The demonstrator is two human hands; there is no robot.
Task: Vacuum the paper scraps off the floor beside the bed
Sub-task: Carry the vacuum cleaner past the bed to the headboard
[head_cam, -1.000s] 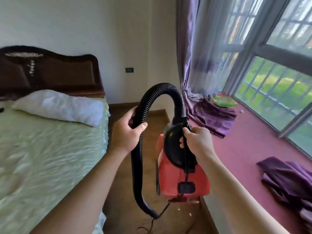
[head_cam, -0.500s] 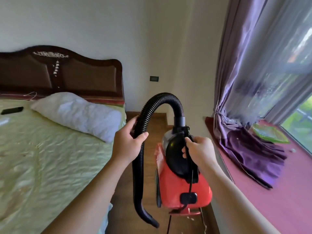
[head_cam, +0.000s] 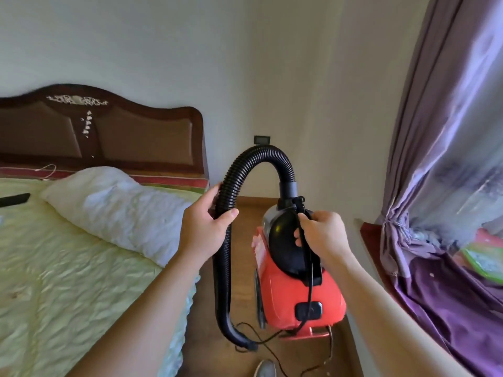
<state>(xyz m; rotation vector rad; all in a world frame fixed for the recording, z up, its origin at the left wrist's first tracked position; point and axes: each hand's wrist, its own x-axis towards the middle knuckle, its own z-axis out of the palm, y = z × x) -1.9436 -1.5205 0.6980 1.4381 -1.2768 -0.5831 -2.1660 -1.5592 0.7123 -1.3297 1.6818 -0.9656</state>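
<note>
Far left is the bed (head_cam: 68,281), with a pale yellow-green quilted cover and a dark wooden headboard (head_cam: 130,131) against the back wall. A flat black thing (head_cam: 15,200) lies at the bed's left edge, can't tell what it is. A thin white cable (head_cam: 47,170) sits along the head end. A white pillow (head_cam: 117,208) lies slantwise, reaching toward the bed's right edge.

Just past that edge is the left hand (head_cam: 205,231), fingers and thumb wrapped round the black ribbed hose (head_cam: 258,156). Above the grip the hose arches up and over to the right into the top of the vacuum (head_cam: 302,295). Below it the hose hangs straight down to a bent nozzle (head_cam: 242,340), low over the wooden floor (head_cam: 217,355) between the bed and the window ledge (head_cam: 381,268). There's a small dark wall socket (head_cam: 262,139) behind the arch.

The vacuum is a little red canister with a black top, sitting right of the left hand and mostly below the right hand (head_cam: 325,235). That hand is clamped on the black top, with the power cord (head_cam: 309,268) caught under its fingers. The cord runs down the red body and trails across the floor. The hands are apart, with the hose arch between them.

A grey shoe toe (head_cam: 265,368) pokes in at the bottom edge. Far right, a purple curtain (head_cam: 449,131) bunches onto the maroon ledge, with something green (head_cam: 484,259) beside it.
</note>
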